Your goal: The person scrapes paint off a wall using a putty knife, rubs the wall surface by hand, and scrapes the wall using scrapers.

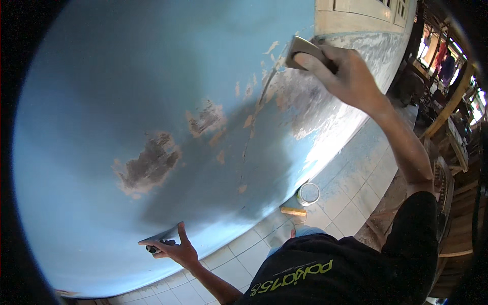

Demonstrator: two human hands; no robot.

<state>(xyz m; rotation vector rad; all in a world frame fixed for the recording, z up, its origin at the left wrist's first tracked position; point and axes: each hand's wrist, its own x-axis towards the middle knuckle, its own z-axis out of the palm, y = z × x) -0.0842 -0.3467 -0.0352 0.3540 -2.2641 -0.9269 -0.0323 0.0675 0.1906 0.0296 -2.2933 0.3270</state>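
Observation:
My right hand [345, 76] grips a flat, rectangular metal blade tool [300, 48] against the light blue wall [86, 86], at the top of a thin crack that runs down from it. Around the crack are grey and beige patches [148, 161] where paint is missing. Low at the left, my left hand [178, 251] holds a dark trowel [157, 235] by its handle, its flat plate close to the wall; whether it touches the wall I cannot tell.
A white bucket [308, 194] and a paint roller [294, 211] sit on the white tiled floor [345, 178] at the wall's foot. A cream window frame [366, 15] is above on the right. Wooden posts and planks [447, 112], with hanging cloths behind, stand along the right side.

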